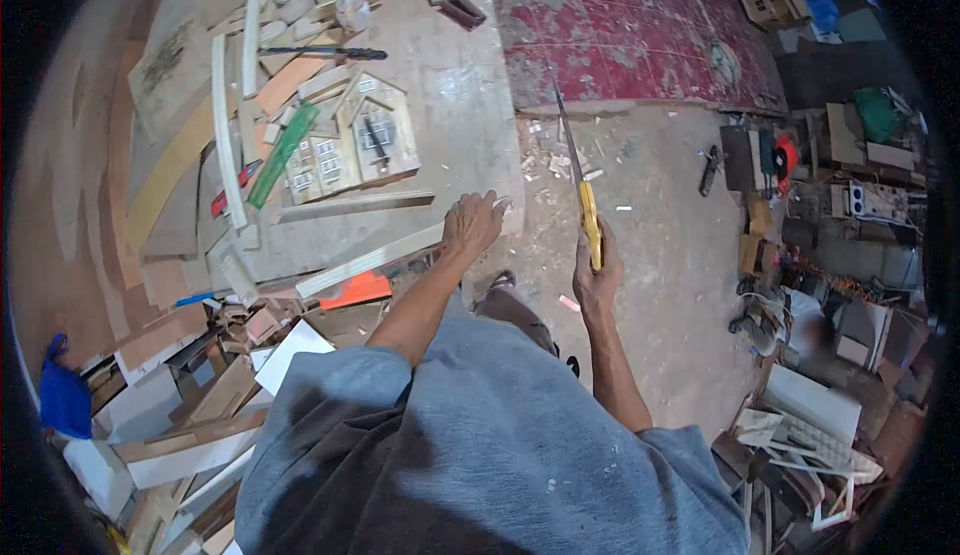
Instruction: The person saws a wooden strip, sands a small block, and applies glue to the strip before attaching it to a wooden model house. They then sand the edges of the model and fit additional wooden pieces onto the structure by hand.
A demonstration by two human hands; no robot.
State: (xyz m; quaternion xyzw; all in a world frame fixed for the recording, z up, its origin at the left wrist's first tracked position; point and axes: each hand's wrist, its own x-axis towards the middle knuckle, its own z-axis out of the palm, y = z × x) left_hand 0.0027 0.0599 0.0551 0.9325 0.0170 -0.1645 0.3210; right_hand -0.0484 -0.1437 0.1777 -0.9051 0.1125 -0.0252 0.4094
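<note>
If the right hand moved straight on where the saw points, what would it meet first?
Probably the red surface: the tip of the saw in the right hand overlaps it in view, though their height apart is unclear.

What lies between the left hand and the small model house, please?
Near its right end, a thin wooden strip lies between the left hand and the model house, as the head view shows.

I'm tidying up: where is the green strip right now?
In the head view, the green strip lies left of center on the worktop, just left of the house-shaped piece, beyond the left hand.
</note>
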